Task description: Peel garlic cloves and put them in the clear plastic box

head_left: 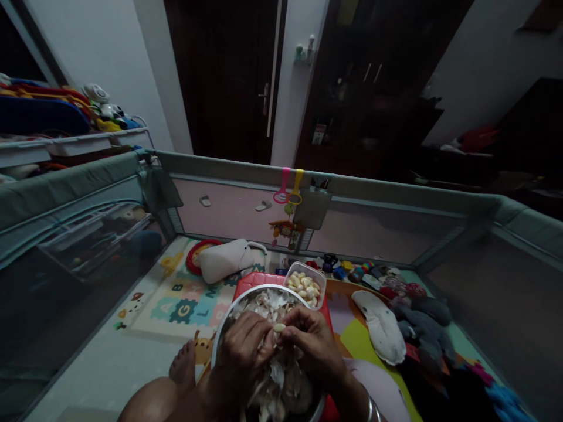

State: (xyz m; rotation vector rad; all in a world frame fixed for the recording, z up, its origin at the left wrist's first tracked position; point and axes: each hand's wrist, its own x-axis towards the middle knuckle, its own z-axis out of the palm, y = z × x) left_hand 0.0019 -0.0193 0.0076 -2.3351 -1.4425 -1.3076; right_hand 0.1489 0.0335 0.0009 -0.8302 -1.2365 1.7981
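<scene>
Between my two hands, above a round metal bowl (219,321), is a pale peeled garlic clove (279,327). My right hand (311,339) pinches the clove between thumb and index finger. Close against it, my left hand (248,340) has its fingers curled together at the clove's left side; whatever its fingertips grip is too small to make out. Papery garlic skins (277,375) fill much of the bowl. Just beyond the bowl's far right rim stands a clear plastic container (324,282) with peeled garlic cloves (303,285) in it. A red surface (253,283) shows under both.
A grey-green playpen rail (229,166) with mesh sides surrounds me. On the alphabet play mat (162,305) lies a white bag-like object (222,261). To the right are a white speckled pillow (380,328), a grey plush toy (426,328) and several small toys. My bare foot (182,363) rests left of the bowl.
</scene>
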